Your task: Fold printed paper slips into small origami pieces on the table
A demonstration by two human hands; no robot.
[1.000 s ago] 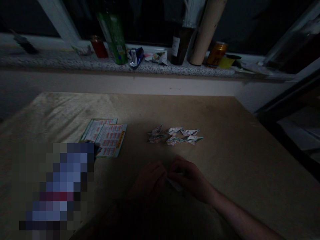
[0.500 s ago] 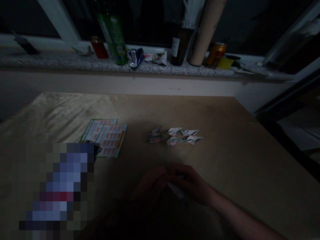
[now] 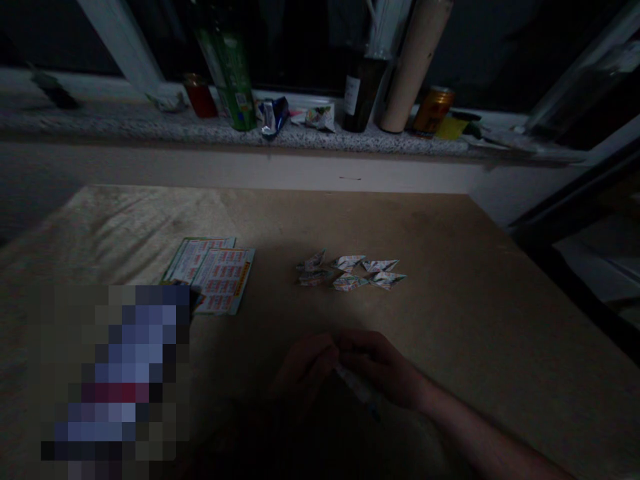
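Observation:
In dim light my left hand [image 3: 306, 365] and my right hand [image 3: 385, 368] meet low over the brown table [image 3: 475, 293]. Both pinch a small pale folded piece of paper [image 3: 356, 385] between their fingers. Beyond the hands lies a cluster of several small folded paper shapes [image 3: 350, 272] with printed colours. To the left of them sits a stack of printed paper sheets [image 3: 214, 275] in red and green.
A pixelated blurred patch [image 3: 115, 373] covers the table's near left. On the stone window sill [image 3: 125, 123] stand a green bottle [image 3: 227, 67], a dark bottle [image 3: 360, 87], a cardboard tube [image 3: 413, 67], two cans [image 3: 433, 110] and crumpled wrappers [image 3: 273, 115].
Both hands have drawn slightly nearer to me with the paper, and the paper now sticks out lower right between them.

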